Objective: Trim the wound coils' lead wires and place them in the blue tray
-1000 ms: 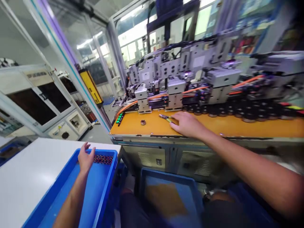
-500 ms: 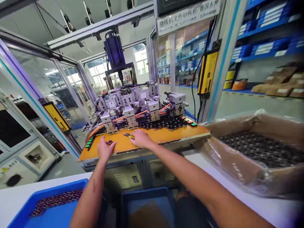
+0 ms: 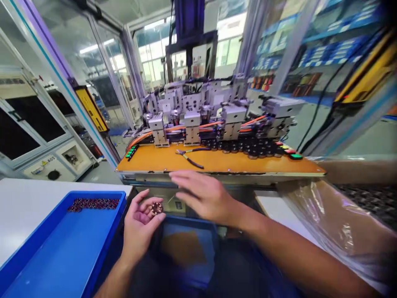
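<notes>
My left hand point(image 3: 142, 219) is closed on a small ring-shaped wound stator point(image 3: 156, 208) with copper coils, held between thumb and fingers in front of the orange worktop point(image 3: 149, 159). Just right of it, my right hand point(image 3: 201, 192) hovers with its fingers stretched out and nothing in it, slightly blurred. A pair of cutting pliers point(image 3: 190, 158) lies on the worktop with its dark handles spread apart. Several black round stator cores point(image 3: 252, 149) stand close together at the right of the worktop.
Behind the worktop stands a winding machine point(image 3: 192, 124) with metal blocks and orange tubes. A blue tray point(image 3: 68, 244) at left holds rows of wound stators. Another blue bin point(image 3: 209, 240) sits below. A plastic-lined box point(image 3: 328, 215) of dark parts stands at right.
Both hands have drawn back from the worktop toward me. The right hand has left the pliers lying there; the left has brought the stator along. The view has tilted down and turned left.
</notes>
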Demonstrator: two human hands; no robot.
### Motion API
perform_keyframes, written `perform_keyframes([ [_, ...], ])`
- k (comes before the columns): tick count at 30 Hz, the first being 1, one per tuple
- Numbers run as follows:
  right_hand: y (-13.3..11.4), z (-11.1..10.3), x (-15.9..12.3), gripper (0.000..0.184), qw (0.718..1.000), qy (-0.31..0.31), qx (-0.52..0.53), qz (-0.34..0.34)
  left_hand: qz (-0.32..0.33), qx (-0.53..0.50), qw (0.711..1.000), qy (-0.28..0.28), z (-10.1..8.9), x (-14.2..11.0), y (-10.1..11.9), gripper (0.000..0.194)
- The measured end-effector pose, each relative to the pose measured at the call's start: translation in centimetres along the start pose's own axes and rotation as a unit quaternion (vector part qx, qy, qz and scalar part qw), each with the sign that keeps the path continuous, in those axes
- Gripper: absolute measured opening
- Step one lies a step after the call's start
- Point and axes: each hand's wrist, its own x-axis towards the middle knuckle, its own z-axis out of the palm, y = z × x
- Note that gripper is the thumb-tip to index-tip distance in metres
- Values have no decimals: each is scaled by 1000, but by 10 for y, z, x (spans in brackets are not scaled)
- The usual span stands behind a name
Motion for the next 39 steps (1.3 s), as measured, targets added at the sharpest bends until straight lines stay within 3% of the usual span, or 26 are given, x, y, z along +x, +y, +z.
perform_keyframes([
  [1, -17, -3, -8, 28, 999, -12, 20, -36, 20, 17, 1000, -2, 1, -10, 3, 58],
  [3, -40, -6, -24, 22, 997, -61, 33, -45, 68, 62, 996, -11, 4, -24, 7, 56],
  [7, -57, -5, -49, 27, 985, -161, 54, 40, 137, 89, 986, -22, 9, -37, 8, 64],
  [11, -64, -9, -66, 29, 958, -205, 170, 103, 127, 38, 991, -21, 12, -38, 0, 71],
  [14, -65, -12, -70, 21, 921, -228, 279, 146, 104, -4, 994, -30, 13, -39, -5, 70],
  [16, -63, -11, -70, 10, 894, -198, 333, 224, 107, -13, 993, -46, 14, -41, -7, 70],
  [20, -62, 7, -63, 31, 798, -52, 453, 393, 127, -10, 987, -95, 17, -47, -12, 70],
  [23, -68, 28, -66, 32, 728, 10, 535, 429, 135, -16, 984, -113, 18, -51, -13, 70],
  [26, -76, 40, -78, 32, 692, 69, 572, 435, 119, -25, 987, -103, 16, -53, -14, 69],
  [29, -80, 37, -83, 30, 680, 72, 580, 444, 109, -24, 987, -119, 12, -52, -15, 69],
  [34, -81, 26, -73, 29, 703, 44, 562, 434, 111, -26, 980, -165, 12, -53, -15, 69],
  [37, -83, 32, -79, 29, 696, 88, 564, 437, 59, -88, 979, -171, 14, -52, -11, 64],
  [39, -84, 34, -86, 30, 690, 83, 566, 443, 7, -139, 974, -181, 14, -50, -8, 52],
])
